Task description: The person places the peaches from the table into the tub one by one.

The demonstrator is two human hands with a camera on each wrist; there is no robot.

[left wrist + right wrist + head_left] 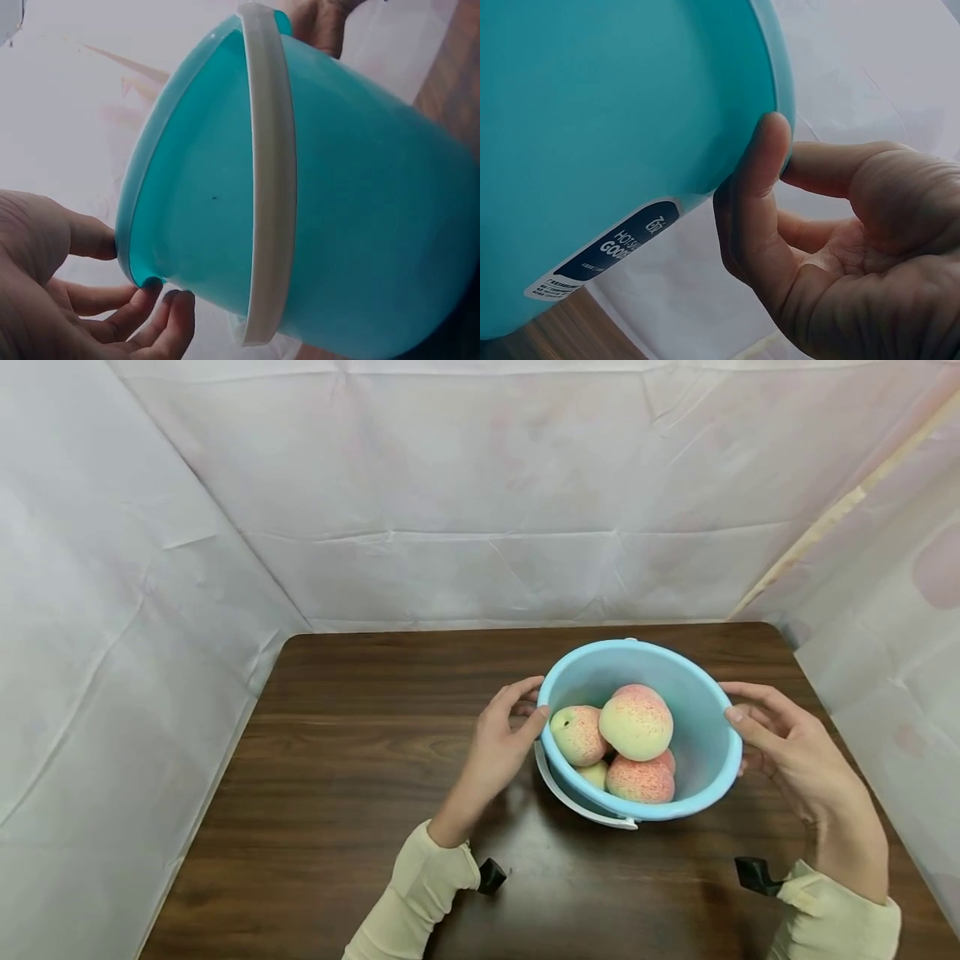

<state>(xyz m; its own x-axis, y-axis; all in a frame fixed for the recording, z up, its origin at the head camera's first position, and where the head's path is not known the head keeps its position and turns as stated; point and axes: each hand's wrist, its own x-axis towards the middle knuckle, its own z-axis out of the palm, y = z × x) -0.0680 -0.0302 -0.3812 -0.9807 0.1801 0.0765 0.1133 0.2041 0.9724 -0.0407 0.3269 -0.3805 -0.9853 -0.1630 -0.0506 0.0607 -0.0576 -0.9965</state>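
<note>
A light blue bucket (697, 760) stands at the right part of the table, with several yellow-and-red peaches (636, 722) inside it. My left hand (504, 735) pinches the bucket's rim on its left side, thumb on the outer edge and fingertips under the lip in the left wrist view. On the opposite side my right hand (802, 752) grips the rim between thumb and fingers, and the right wrist view shows that hand (840, 232) beside a dark label (615, 244). The white handle (271, 180) hangs down along the bucket's near side.
The dark brown wooden table (360, 777) has rounded far corners. White sheeting (465, 485) surrounds it at the back and both sides, and the right side stands close to the bucket. A black wrist mount (491, 877) sits at the left cuff.
</note>
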